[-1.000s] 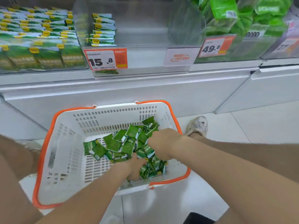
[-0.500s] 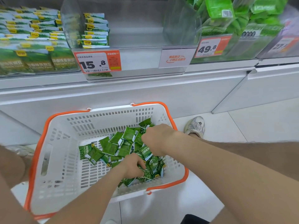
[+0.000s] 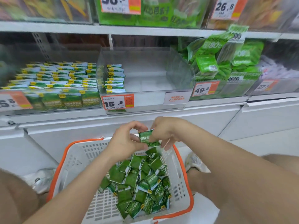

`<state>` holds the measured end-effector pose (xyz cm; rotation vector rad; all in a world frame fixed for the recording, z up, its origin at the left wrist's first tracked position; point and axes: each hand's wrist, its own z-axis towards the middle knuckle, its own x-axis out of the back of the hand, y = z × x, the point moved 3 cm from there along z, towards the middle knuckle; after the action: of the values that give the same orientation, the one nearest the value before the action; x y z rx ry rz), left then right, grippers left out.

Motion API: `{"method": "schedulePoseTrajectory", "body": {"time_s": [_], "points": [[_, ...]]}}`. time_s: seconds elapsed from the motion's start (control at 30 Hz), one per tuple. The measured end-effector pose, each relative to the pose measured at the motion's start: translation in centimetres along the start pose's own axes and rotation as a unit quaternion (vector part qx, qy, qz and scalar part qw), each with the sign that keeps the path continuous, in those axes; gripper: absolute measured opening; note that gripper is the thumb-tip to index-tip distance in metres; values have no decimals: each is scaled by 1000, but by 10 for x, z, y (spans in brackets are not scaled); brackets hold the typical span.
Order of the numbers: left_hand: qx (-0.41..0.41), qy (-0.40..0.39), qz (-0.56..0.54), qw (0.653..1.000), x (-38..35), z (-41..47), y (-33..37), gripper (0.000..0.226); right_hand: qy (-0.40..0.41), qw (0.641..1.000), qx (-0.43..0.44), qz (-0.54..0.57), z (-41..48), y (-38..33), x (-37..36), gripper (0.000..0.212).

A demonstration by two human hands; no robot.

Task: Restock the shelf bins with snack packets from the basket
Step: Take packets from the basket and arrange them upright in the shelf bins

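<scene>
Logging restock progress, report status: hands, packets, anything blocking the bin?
Left hand and right hand pinch one green packet above the basket. Clear bin holds one stack at its left. Nothing in the way.

White slotted plastic basket (image 3: 80,159): matt moulded walls; smooth orange plastic rim.
Heap of small green snack packets (image 3: 137,180): glossy film, creased, crimped edges.
Single raised green snack packet (image 3: 149,140): same shiny film, white print.
Clear rectangular shelf bin (image 3: 145,70): rigid transparent plastic, smooth, faint reflections.
Larger bright green bags (image 3: 207,63): glossy film, crinkled.
Orange-and-white price tag (image 3: 119,102): flat printed paper or card.
White shelf ledge (image 3: 145,117): smooth, painted look, slight sheen.
Pale floor tiles (image 3: 267,144): smooth, semi-gloss.
</scene>
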<state>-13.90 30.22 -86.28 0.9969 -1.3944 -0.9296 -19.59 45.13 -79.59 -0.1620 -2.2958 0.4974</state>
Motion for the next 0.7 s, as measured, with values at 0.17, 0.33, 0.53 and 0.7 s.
{"method": "schedulePoseTrajectory", "body": {"time_s": [0.17,0.33,0.53,0.7], "points": [[-100,68,146,982,39,5,51,64,76,995,45,54,-12,-37,33,43],[-187,166,369,895,80,14,100,84,146,976,92,130,-27,-72,75,20],[-203,198,541,792,126,48,129,61,287,931,141,177,17,-98,110,20],[-60,143,530,834,151,85,120,55,330,934,116,66,69,-116,134,28]]}}
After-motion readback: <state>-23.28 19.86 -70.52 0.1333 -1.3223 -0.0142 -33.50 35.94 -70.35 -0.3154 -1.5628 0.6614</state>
